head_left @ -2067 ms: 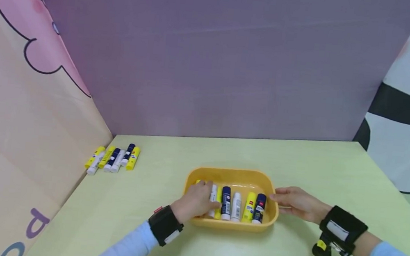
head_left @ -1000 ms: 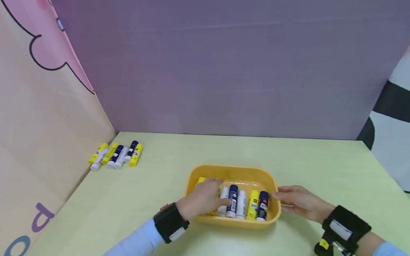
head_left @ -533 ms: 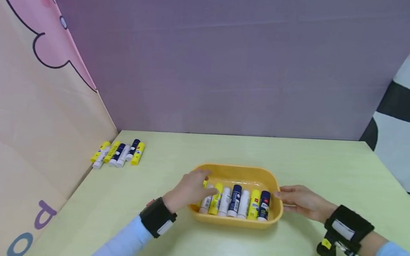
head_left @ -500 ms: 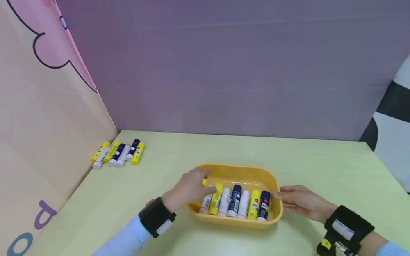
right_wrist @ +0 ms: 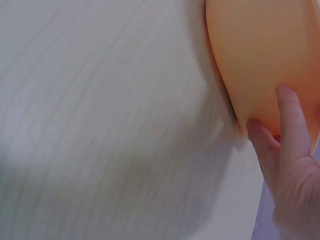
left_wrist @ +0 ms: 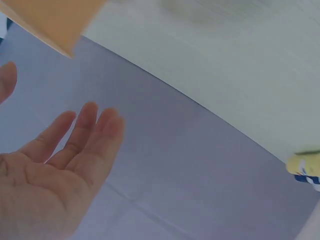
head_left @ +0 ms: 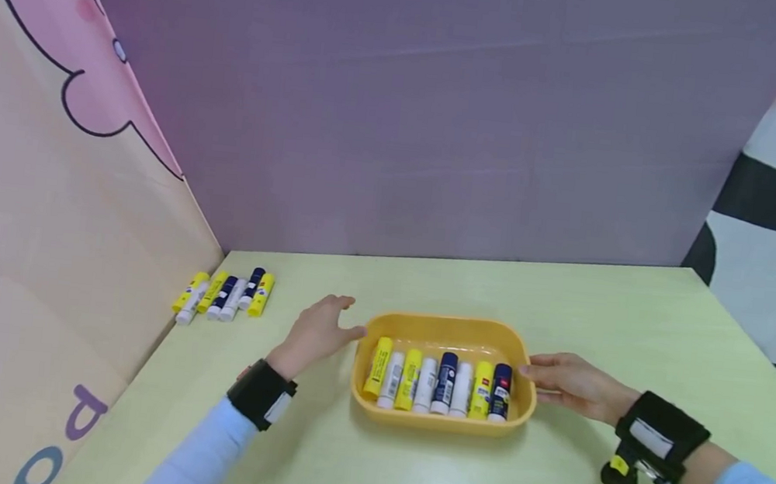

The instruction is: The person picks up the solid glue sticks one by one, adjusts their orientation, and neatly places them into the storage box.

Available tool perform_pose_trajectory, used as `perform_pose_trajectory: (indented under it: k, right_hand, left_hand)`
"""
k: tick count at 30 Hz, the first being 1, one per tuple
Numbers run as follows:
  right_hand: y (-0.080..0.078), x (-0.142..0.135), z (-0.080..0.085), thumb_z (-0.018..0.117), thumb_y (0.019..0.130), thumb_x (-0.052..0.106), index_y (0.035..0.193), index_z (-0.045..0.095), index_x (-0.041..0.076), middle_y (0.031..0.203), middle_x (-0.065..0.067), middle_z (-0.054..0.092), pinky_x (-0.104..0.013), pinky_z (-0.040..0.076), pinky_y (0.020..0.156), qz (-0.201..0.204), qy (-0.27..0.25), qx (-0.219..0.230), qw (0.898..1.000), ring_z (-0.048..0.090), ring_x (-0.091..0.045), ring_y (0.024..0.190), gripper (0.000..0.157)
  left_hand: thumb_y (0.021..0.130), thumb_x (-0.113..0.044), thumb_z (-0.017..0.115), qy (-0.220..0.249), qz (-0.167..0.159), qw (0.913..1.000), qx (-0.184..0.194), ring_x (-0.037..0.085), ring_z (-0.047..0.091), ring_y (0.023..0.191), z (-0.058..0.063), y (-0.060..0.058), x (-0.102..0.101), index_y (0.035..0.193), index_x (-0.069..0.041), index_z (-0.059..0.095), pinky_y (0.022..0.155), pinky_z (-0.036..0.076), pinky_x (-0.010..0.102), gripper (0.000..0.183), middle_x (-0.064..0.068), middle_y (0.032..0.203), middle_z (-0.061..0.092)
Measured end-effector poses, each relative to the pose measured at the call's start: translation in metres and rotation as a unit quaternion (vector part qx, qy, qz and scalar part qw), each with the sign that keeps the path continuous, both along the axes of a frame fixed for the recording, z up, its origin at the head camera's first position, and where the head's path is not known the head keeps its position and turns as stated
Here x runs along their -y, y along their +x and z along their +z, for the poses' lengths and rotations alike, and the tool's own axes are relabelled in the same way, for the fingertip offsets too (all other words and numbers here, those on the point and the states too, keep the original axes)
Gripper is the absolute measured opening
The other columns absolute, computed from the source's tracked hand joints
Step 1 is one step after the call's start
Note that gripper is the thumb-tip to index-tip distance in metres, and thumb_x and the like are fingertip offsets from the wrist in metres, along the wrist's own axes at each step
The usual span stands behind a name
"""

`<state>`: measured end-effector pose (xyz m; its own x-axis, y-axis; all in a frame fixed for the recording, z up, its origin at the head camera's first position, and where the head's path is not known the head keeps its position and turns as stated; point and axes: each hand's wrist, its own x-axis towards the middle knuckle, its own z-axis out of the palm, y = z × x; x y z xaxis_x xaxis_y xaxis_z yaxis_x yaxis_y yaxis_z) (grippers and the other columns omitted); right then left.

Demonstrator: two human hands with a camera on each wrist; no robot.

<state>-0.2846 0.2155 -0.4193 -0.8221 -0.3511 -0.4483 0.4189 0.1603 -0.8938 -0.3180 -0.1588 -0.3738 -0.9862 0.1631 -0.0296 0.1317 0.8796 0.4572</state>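
Note:
A yellow plastic tray stands on the table with several glue sticks lying side by side in a row. At the left end of that row lies a yellow glue stick; a dark blue one is at the right end. My left hand hovers just left of the tray, its fingers apart and nothing in them, as the left wrist view also shows. On the tray's right side my right hand holds the rim; in the right wrist view its fingers lie against the outer wall.
Several more glue sticks, yellow, white and dark blue, lie in a cluster at the table's far left corner. A purple panel rises behind the table. Printed panels flank both sides, the left one close to that cluster.
My left hand has come up out of the tray and moved left, uncovering the glue sticks at the row's left end. The right hand has stayed at the tray's right side.

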Motion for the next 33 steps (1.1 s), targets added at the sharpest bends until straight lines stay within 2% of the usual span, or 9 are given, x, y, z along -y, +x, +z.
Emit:
perform_pose_trajectory:
  k: [7, 14, 17, 19, 22, 26, 29, 33]
  right_hand:
    - [0.001, -0.004, -0.002, 0.06, 0.088, 0.023, 0.137, 0.023, -0.013, 0.126, -0.023, 0.051, -0.035, 0.049, 0.089, 0.001, -0.001, -0.002, 1.0, 0.061, -0.02, 0.101, 0.071]
    - [0.006, -0.008, -0.002, 0.06, 0.088, 0.023, 0.137, 0.022, -0.013, 0.127, -0.024, 0.05, -0.035, 0.048, 0.089, 0.0, 0.0, 0.0, 1.0, 0.061, -0.021, 0.101, 0.072]
    - [0.009, -0.008, -0.001, 0.059, 0.089, 0.022, 0.137, 0.022, -0.014, 0.126, -0.024, 0.051, -0.035, 0.049, 0.088, -0.008, 0.005, -0.001, 1.0, 0.061, -0.021, 0.101, 0.07]
    - [0.01, -0.008, -0.001, 0.06, 0.088, 0.022, 0.136, 0.022, -0.014, 0.126, -0.024, 0.051, -0.035, 0.049, 0.088, -0.01, 0.006, -0.002, 1.0, 0.062, -0.021, 0.1, 0.07]
    - [0.012, -0.007, -0.001, 0.06, 0.088, 0.021, 0.136, 0.022, -0.015, 0.125, -0.024, 0.052, -0.034, 0.049, 0.087, -0.009, 0.004, -0.005, 1.0, 0.061, -0.02, 0.1, 0.07]
    - [0.013, -0.004, -0.001, 0.06, 0.088, 0.021, 0.136, 0.024, -0.014, 0.126, -0.024, 0.051, -0.034, 0.05, 0.087, -0.015, 0.009, -0.001, 1.0, 0.061, -0.019, 0.1, 0.07]
    - [0.013, -0.003, -0.001, 0.06, 0.088, 0.022, 0.136, 0.025, -0.014, 0.127, -0.025, 0.05, -0.035, 0.05, 0.087, -0.024, 0.018, 0.004, 1.0, 0.061, -0.019, 0.099, 0.07]
    - [0.014, -0.003, -0.002, 0.059, 0.089, 0.021, 0.136, 0.025, -0.014, 0.127, -0.025, 0.05, -0.035, 0.05, 0.087, -0.027, 0.019, 0.005, 0.999, 0.062, -0.02, 0.099, 0.068]
  left_hand:
    - [0.086, -0.036, 0.061, -0.029, 0.029, 0.9991, -0.008, 0.037, 0.048, 0.118, -0.005, -0.025, 0.04, 0.132, 0.0, 0.045, 0.096, 0.041, 0.048, 0.06, 0.022, 0.131, 0.049]
    - [0.085, -0.026, 0.061, -0.068, 0.031, 0.9968, -0.027, 0.042, 0.049, 0.115, -0.009, -0.046, 0.081, 0.126, 0.008, 0.048, 0.093, 0.041, 0.05, 0.055, 0.027, 0.126, 0.052]
    - [0.085, -0.023, 0.06, -0.076, 0.045, 0.996, -0.014, 0.044, 0.048, 0.114, -0.01, -0.055, 0.094, 0.127, 0.01, 0.046, 0.093, 0.04, 0.051, 0.056, 0.029, 0.126, 0.05]
    - [0.084, -0.023, 0.061, -0.084, 0.058, 0.9947, -0.005, 0.042, 0.052, 0.108, -0.011, -0.06, 0.1, 0.125, 0.01, 0.048, 0.09, 0.042, 0.051, 0.054, 0.029, 0.123, 0.053]
    - [0.083, -0.022, 0.062, -0.083, 0.088, 0.9926, 0.007, 0.036, 0.056, 0.09, -0.012, -0.066, 0.108, 0.116, 0.009, 0.053, 0.08, 0.046, 0.046, 0.047, 0.026, 0.107, 0.059]
    - [0.081, -0.019, 0.063, -0.073, 0.125, 0.9894, 0.01, 0.029, 0.049, 0.074, -0.017, -0.071, 0.116, 0.103, 0.009, 0.054, 0.066, 0.043, 0.039, 0.037, 0.018, 0.086, 0.056]
    - [0.08, -0.015, 0.061, -0.08, 0.139, 0.9871, 0.003, 0.03, 0.048, 0.072, -0.021, -0.073, 0.12, 0.099, 0.01, 0.054, 0.064, 0.043, 0.039, 0.032, 0.019, 0.082, 0.054]
    - [0.08, -0.014, 0.06, -0.105, 0.148, 0.9833, -0.012, 0.035, 0.054, 0.078, -0.029, -0.078, 0.126, 0.095, 0.012, 0.058, 0.072, 0.047, 0.047, 0.03, 0.024, 0.085, 0.058]
